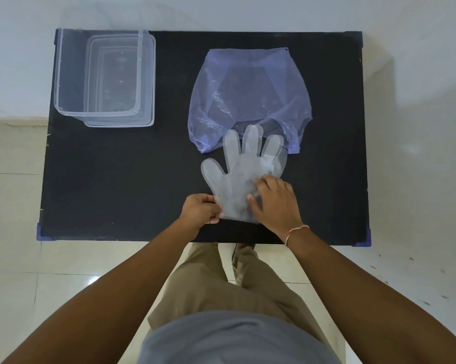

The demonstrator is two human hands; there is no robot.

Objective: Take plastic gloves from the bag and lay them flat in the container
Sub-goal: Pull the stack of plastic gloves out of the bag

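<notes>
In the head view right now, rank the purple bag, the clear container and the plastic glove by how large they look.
1. purple bag, largest.
2. clear container, slightly smaller; close enough that I would not insist.
3. plastic glove, clearly smallest, though partly covered by both hands.

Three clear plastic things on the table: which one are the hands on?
The glove, flat near the front edge. Left hand pinches its cuff, right hand presses on it. The purple bag and container are untouched.
</notes>
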